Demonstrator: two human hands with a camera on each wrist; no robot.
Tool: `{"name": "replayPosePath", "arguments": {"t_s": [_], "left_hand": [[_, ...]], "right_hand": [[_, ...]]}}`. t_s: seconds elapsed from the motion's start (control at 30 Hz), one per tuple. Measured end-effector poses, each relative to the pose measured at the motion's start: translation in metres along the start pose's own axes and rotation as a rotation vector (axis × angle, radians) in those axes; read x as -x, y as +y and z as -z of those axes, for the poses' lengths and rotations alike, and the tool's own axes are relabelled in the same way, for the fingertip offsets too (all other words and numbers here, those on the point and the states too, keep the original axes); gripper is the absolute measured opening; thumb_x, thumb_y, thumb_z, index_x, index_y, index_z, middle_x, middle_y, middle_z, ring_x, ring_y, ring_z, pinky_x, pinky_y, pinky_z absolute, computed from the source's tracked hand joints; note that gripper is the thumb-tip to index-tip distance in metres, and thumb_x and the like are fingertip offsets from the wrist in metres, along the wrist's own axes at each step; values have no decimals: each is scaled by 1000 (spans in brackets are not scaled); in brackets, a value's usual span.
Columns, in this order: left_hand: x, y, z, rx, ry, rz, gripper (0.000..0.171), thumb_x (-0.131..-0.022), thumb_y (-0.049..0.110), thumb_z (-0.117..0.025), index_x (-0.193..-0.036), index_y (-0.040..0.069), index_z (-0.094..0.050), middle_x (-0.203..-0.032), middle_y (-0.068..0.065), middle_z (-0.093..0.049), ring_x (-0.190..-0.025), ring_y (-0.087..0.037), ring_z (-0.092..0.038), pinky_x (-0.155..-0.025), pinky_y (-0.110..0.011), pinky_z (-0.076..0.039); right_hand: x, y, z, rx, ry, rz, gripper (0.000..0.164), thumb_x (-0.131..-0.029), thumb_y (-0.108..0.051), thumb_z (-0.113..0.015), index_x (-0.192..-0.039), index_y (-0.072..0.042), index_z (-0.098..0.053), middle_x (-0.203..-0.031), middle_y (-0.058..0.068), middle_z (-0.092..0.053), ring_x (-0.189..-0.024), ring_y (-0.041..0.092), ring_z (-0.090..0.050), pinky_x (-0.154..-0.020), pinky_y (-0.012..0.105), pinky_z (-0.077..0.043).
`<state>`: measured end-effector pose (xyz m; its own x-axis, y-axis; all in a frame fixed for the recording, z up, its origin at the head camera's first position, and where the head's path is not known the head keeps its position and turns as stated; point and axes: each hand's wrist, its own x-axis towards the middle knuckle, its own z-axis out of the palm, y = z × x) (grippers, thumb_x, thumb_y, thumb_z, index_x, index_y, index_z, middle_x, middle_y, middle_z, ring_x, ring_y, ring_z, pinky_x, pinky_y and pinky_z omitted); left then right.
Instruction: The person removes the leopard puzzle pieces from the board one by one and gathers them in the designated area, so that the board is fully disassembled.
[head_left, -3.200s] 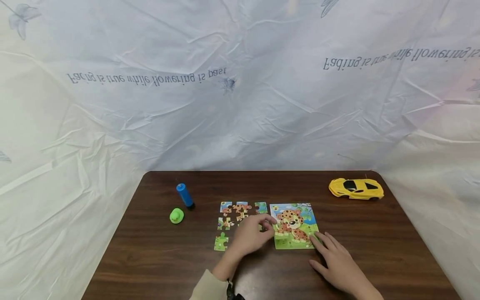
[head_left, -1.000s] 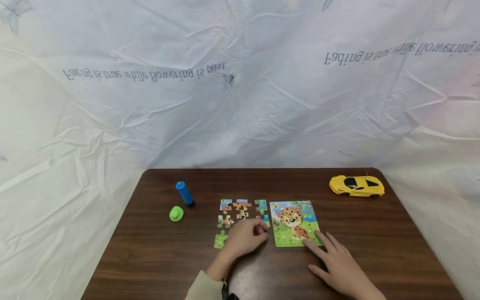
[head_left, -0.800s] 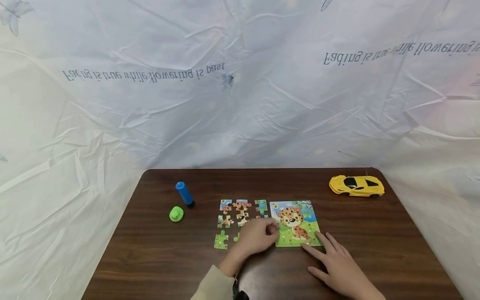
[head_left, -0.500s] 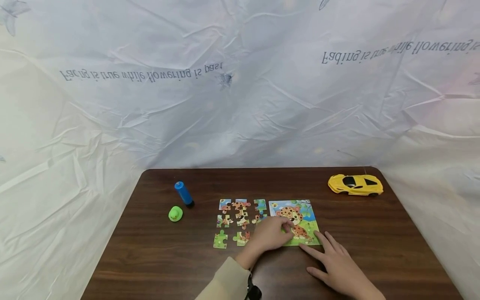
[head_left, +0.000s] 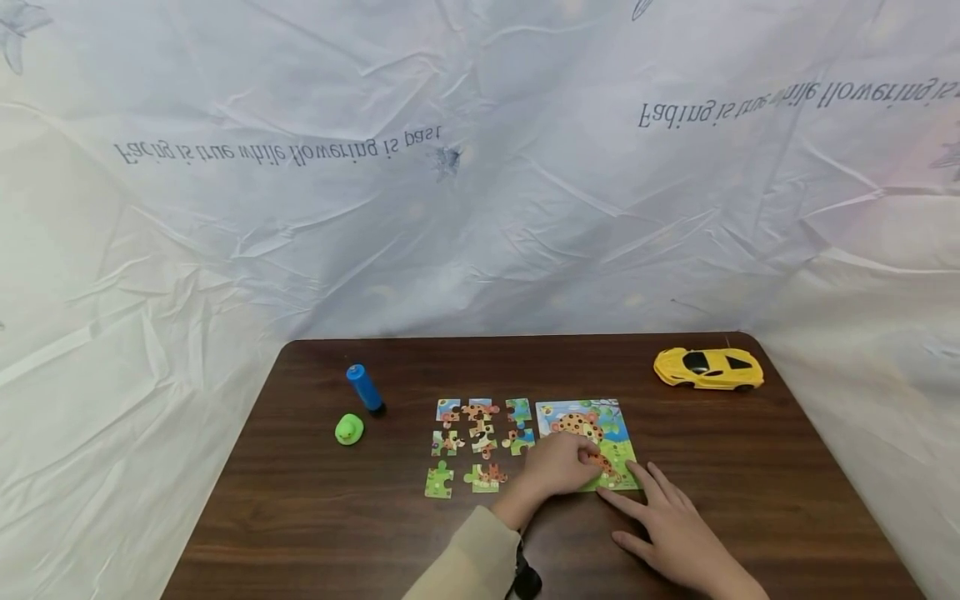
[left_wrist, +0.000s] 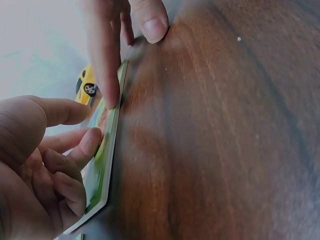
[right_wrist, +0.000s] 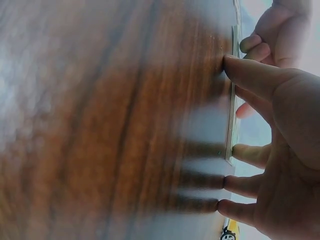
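A square leopard puzzle board (head_left: pixel 617 429) lies flat on the table. My left hand (head_left: pixel 561 463) hangs over its lower left part and hides some of the picture. In the left wrist view, a fingertip of the left hand (left_wrist: pixel 47 165) touches a green part of the board (left_wrist: pixel 100 175). The thumb stands apart from the other bent fingers, and no piece shows between them. My right hand (head_left: pixel 671 527) spreads its fingers at the board's lower right corner. Its fingertips touch the edge and the table around it. Several loose jigsaw pieces (head_left: pixel 486 478) lie in rows left of the board.
A blue cylinder (head_left: pixel 363 387) and a green toy duck (head_left: pixel 349 429) sit at the left of the dark wooden table (head_left: pixel 300 533). At the back right stands a yellow toy car (head_left: pixel 708 369). A white printed cloth (head_left: pixel 480 250) hangs behind the table.
My left hand has moved right from the loose pieces onto the board. A leopard piece that lay on the board earlier is off it; a similar one shows among the loose pieces. The right hand barely moves.
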<state>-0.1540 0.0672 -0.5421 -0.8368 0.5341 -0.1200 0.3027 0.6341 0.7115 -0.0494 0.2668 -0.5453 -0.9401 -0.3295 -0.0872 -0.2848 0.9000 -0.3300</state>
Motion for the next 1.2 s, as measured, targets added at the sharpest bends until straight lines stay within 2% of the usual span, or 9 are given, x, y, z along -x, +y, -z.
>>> {"name": "replayPosePath", "arguments": {"t_s": [0.2, 0.37, 0.57, 0.77, 0.97, 1.2], "left_hand": [[-2, 3, -4, 38, 1, -12, 21, -98, 29, -71, -114, 22, -81, -84, 21, -68, -66, 4, -57, -62, -21, -47], [-2, 3, -6, 30, 3, 10, 20, -97, 29, -70, -114, 24, -81, -82, 22, -65, -64, 3, -55, -62, -21, -47], [-1, 3, -8, 6, 6, 0, 21, -96, 27, -71, -116, 25, -79, -84, 21, -63, -65, 2, -54, -64, -21, -45], [2, 6, -7, 46, 27, -6, 19, -96, 24, -73, -114, 24, -78, -82, 21, -60, -63, 1, -52, -61, -22, -43], [5, 9, -3, 56, 43, -37, 15, -96, 21, -71, -110, 27, -77, -84, 21, -63, -61, 1, -53, -58, -22, -43], [5, 6, -5, 31, 34, -48, 22, -97, 13, -67, -114, 26, -74, -72, 17, -56, -49, -6, -40, -50, -23, -33]], "right_hand": [[1, -1, 0, -4, 16, 1, 53, -92, -49, -76, -143, -37, -65, -157, 23, -41, -142, 57, -34, -99, 74, -38], [1, -2, 0, -8, 12, 5, 53, -92, -50, -76, -143, -37, -65, -157, 23, -41, -142, 57, -35, -98, 75, -38], [2, -2, 1, -20, -13, -6, 54, -93, -50, -75, -144, -37, -64, -158, 26, -37, -143, 57, -33, -99, 74, -38], [2, -2, 0, -20, -4, -10, 54, -92, -50, -76, -144, -38, -64, -158, 30, -35, -142, 58, -34, -100, 74, -37], [1, -1, 0, -16, -7, -19, 55, -92, -47, -77, -144, -39, -63, -158, 31, -35, -143, 58, -33, -100, 74, -37], [1, -1, 0, -11, 2, -9, 55, -92, -45, -78, -144, -39, -63, -157, 32, -36, -142, 58, -35, -99, 74, -38]]}}
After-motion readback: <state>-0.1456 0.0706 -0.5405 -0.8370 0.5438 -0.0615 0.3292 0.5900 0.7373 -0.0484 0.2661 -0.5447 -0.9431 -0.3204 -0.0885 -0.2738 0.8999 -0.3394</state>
